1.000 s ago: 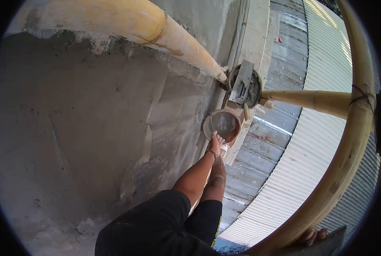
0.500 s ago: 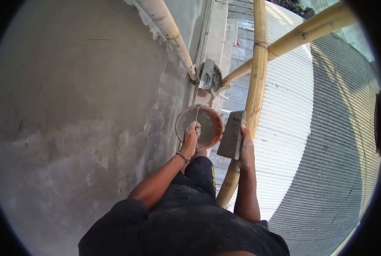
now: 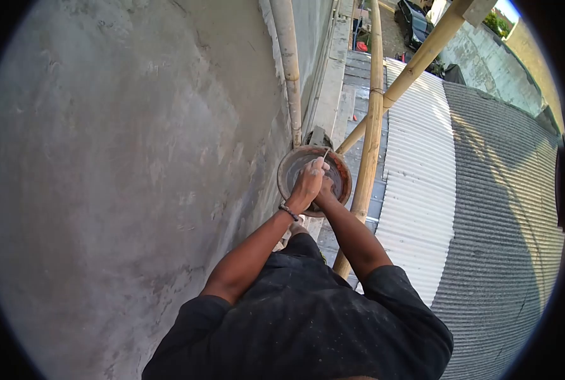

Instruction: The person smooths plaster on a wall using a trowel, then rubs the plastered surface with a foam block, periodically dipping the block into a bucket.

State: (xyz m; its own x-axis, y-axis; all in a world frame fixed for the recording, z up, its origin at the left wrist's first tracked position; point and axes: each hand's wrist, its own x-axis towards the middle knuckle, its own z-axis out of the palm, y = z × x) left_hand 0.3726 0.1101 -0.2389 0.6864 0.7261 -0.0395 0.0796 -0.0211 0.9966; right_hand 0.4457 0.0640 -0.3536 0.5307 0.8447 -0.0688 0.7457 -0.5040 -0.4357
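My left hand [image 3: 309, 182] is closed on the thin wire handle of a round bucket [image 3: 285, 171], whose rim is crusted with grey and reddish mortar. Greyish liquid shows inside the bucket. Just right of my left hand, my right hand [image 3: 326, 190] reaches down into the bucket, partly behind the left one. Its fingers are hidden, and the trowel it held cannot be seen. Behind the far rim, part of a second container [image 3: 318, 135] shows.
A grey plastered wall [image 3: 137, 158] fills the left side. Bamboo poles [image 3: 372, 133] stand on both sides of the bucket. Narrow planks [image 3: 328, 101] run ahead. White and grey corrugated roofing [image 3: 421, 183] lies to the right, with a parked vehicle [image 3: 414, 24] beyond.
My right hand has moved left from beside the pole into the bucket, and the flat block-like tool is out of sight. The bucket now hides most of the second container. The view has tilted up.
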